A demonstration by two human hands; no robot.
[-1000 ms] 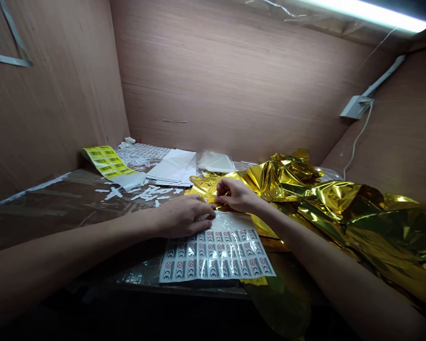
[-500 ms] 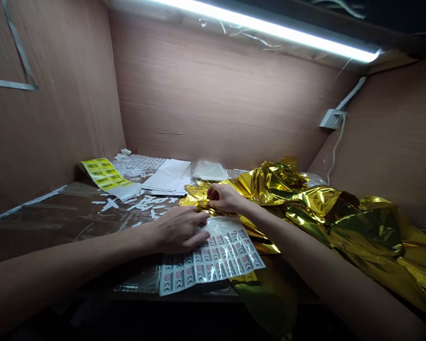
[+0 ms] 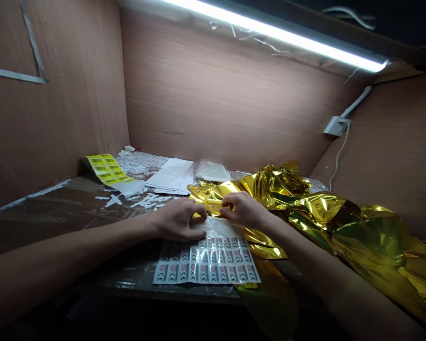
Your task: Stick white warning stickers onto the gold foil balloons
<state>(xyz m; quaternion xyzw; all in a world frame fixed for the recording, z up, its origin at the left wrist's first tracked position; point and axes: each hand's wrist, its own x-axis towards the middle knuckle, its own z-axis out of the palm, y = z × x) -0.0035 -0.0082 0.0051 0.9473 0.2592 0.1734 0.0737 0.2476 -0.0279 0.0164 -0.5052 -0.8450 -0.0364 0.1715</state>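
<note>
Sticker sheet (image 3: 208,265): at front edge of bench (image 3: 74,203), under left hand (image 3: 181,219).
Left fingers: thumb and forefinger parted, at sheet's blank strip.
Right hand (image 3: 244,208): fingers curled narrow over gold foil (image 3: 277,187); grip cannot be told.
Room: bench surface left; foil crowds right.
Change: fingertips farther apart, sheet squarer to edge.

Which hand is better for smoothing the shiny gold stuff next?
Probably the right hand: its fingertips are at the gold foil, and most of the foil lies on that side. The left hand is over the upper left part of the sticker sheet.
</note>
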